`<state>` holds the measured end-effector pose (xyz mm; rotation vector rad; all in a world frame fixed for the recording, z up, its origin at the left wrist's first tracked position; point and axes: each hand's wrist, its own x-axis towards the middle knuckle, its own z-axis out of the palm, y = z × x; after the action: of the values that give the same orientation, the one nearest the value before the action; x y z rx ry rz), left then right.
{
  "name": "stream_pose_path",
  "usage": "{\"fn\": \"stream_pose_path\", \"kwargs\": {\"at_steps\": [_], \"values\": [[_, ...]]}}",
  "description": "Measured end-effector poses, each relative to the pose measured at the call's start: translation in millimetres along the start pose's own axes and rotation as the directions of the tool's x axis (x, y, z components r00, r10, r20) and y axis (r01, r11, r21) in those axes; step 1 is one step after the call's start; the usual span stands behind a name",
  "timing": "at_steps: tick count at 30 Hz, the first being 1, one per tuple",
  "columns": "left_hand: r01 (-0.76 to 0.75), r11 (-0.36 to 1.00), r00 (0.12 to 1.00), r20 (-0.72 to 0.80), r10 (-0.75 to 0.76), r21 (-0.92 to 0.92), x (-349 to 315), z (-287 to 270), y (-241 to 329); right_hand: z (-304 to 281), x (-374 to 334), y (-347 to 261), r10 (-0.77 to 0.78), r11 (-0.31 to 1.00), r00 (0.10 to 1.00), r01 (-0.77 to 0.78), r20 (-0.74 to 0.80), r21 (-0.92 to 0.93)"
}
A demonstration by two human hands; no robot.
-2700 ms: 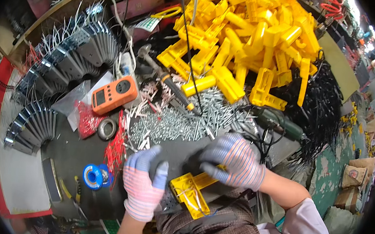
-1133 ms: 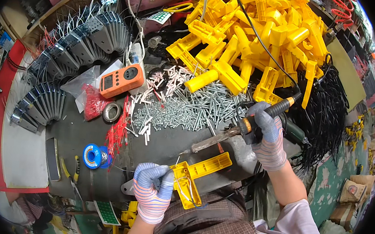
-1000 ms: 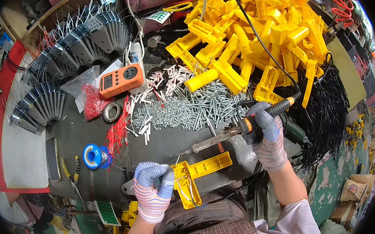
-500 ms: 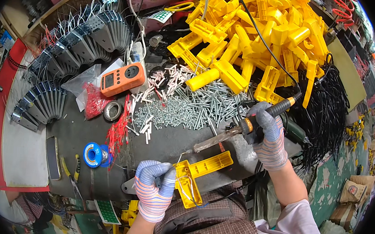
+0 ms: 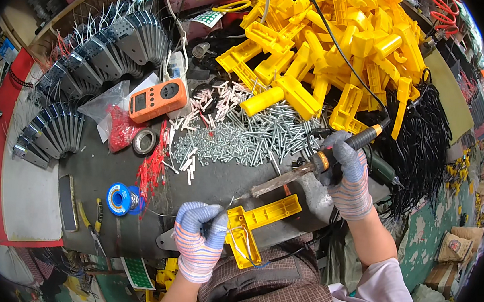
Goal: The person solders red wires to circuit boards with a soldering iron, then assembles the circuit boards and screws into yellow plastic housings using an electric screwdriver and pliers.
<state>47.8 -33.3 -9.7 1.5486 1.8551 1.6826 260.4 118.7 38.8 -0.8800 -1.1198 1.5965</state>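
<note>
My right hand (image 5: 350, 180), in a striped glove, is closed round the handle of a soldering iron (image 5: 364, 137). The iron's thick tip (image 5: 279, 182) points down-left over a yellow plastic handle shell (image 5: 271, 211). Pinched shut, my gloved left hand (image 5: 198, 240) is just left of that shell. A thin solder wire runs into it from a blue spool (image 5: 118, 198). A fine wire end sticks up past its fingertips, close to the iron's tip; its lower part is hidden by the fingers. White wires (image 5: 240, 240) lie inside the shell, which rests at the bench edge by my lap.
Yellow shells (image 5: 343, 45) are heaped at the back, behind loose screws (image 5: 255, 135). An orange meter (image 5: 159, 100), red wire pieces (image 5: 152, 172) and pliers (image 5: 98, 219) lie leftward. Bent metal plates (image 5: 54, 129) stand far left. Black cables (image 5: 420, 149) hang at right.
My left fingers have shifted very slightly, and the fine wire end stands a little more upright. The iron's tip has moved marginally. The shell stays where it was.
</note>
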Motion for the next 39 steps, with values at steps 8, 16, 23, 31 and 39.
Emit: {"fn": "stream_pose_path", "kwargs": {"at_steps": [8,16,23,31,39], "values": [[0.011,0.987,0.995,0.098,-0.027,0.161,17,-29,1,-15,-8,-23,-0.073,0.993,0.996,0.069,-0.043,-0.096],[-0.432,0.705,0.854,0.506,0.120,0.562,8,-29,30,-24,-13,-15,-0.079,0.995,0.997,0.080,0.019,-0.059],[-0.482,0.678,0.871,0.386,0.304,0.555,-17,-20,18,-16,-18,-12,-0.030,0.994,1.000,0.030,0.006,-0.107],[-0.167,0.938,0.966,0.242,0.094,0.303,-16,-10,-6,-5,-29,-11,0.004,0.998,0.991,0.005,0.131,-0.063],[-0.286,0.891,0.926,0.340,0.163,0.352,-6,-7,-6,1,-33,-12,0.014,0.991,0.990,0.005,0.141,-0.133]]}}
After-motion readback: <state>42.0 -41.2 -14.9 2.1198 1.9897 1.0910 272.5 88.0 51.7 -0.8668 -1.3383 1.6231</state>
